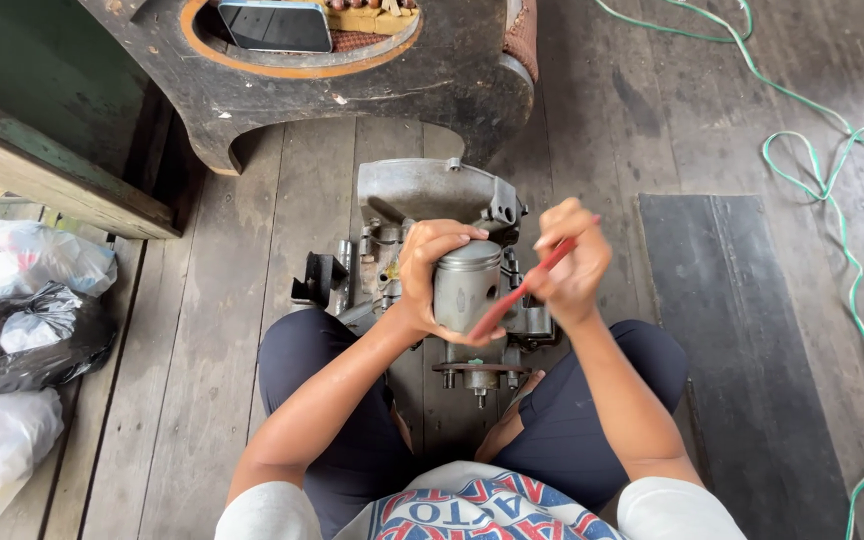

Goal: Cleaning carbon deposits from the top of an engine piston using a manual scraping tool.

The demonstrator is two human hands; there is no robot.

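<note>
While our left hand (430,280) clamps its fingers around the grey piston (466,285), held above the engine case (432,200) between our knees, our right hand (572,265) pinches a red blade (517,293) against its side; we judge the scraping unfinished.

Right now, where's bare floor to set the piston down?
Bare planks lie between the plastic bags and the left knee, and between the engine block and the dark mat. Crowded: the lap, where left hand grips the piston and right hand holds a red tool.
</note>
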